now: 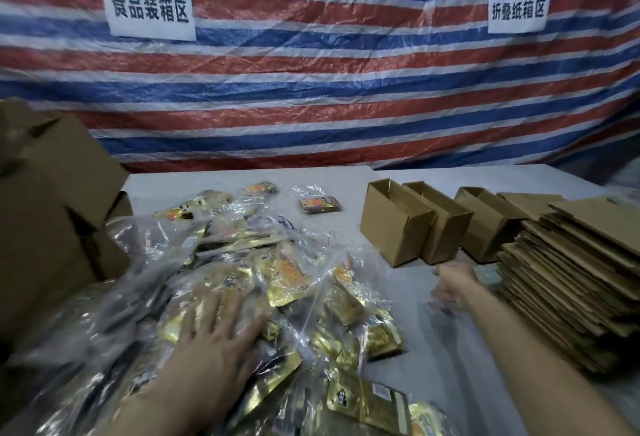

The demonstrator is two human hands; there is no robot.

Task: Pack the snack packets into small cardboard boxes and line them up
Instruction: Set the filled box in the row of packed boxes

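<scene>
Head: left hand [214, 326] fingers spread on snack packets [287, 279]; right hand [450, 283] fingers untellable, at edge of boxes [398, 227].

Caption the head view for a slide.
Left hand rests flat on bagged snack packets; right hand hovers near open small boxes beside a flat cardboard stack.

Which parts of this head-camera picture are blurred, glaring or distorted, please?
Head view: the right hand is smeared by motion blur; the left hand is slightly soft; the clear plastic bags throw white glare over the snack packets; the wide lens bows the tarpaulin stripes; the large cardboard boxes at left sit in dim light.
</scene>
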